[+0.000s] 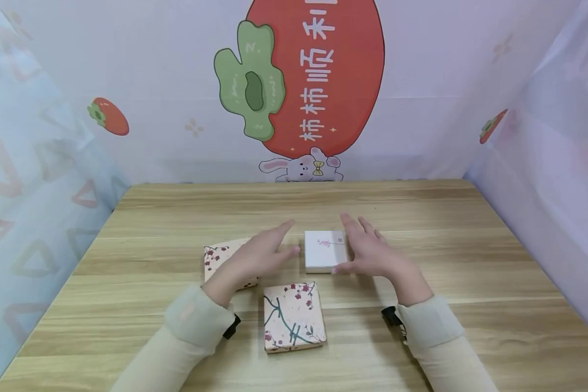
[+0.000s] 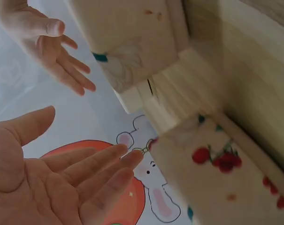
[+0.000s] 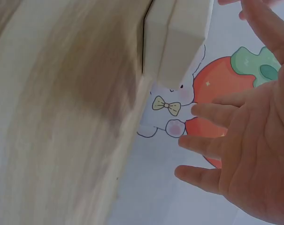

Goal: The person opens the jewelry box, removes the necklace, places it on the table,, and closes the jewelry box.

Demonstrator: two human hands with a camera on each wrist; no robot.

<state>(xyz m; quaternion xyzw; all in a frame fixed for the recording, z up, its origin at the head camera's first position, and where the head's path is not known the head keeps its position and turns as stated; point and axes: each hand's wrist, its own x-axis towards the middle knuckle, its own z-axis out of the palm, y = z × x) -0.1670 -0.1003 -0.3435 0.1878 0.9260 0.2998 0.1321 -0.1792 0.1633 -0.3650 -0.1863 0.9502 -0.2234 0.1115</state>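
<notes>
A small white square box [image 1: 320, 256] with a pink print on its lid lies on the table between the two hands. My right hand [image 1: 369, 251], fingers spread, is over the right edge of that box; in the right wrist view the hand [image 3: 254, 140] looks apart from the box [image 3: 184, 42]. To the left, my left hand [image 1: 264, 251] has its fingers extended and grips nothing. Behind the left wrist, a cream box with red blossoms [image 1: 218, 258] is partly hidden. Nearer me sits another blossom-patterned box [image 1: 294, 321] with green branches.
The wooden table [image 1: 470, 245] carries all the boxes. A pale backdrop [image 1: 161, 71] with a red persimmon [image 1: 357, 71] and a rabbit drawing [image 1: 304, 167] stands behind it. Patterned sheets [image 1: 24, 190] flank both sides.
</notes>
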